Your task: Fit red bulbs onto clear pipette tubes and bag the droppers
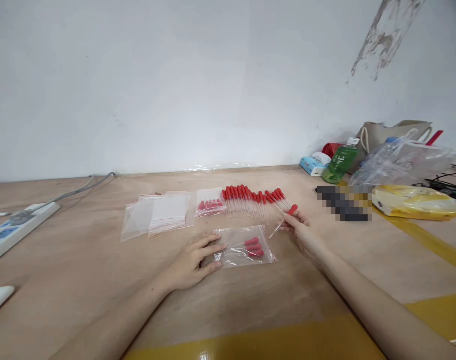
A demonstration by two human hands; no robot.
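A clear zip bag [235,257] lies flat on the table with several red-bulbed droppers [254,247] inside it. My left hand [200,260] rests on the bag's left end, fingers spread. Just right of the bag, my right hand [305,232] pinches a single dropper [292,210], its red bulb up and its clear tip slanting down to the left. Behind the bag lies a row of loose droppers [243,192], bulbs toward the wall. Left of that row is a bag of red pieces [211,205], beside a stack of flat clear bags [170,215].
A white power strip [25,227] with a grey cable sits at the left. On the right are a green bottle [340,161], a tissue pack [314,164], a plastic bag [393,160] and a yellow packet [415,202]. Yellow tape [258,342] runs along the near edge.
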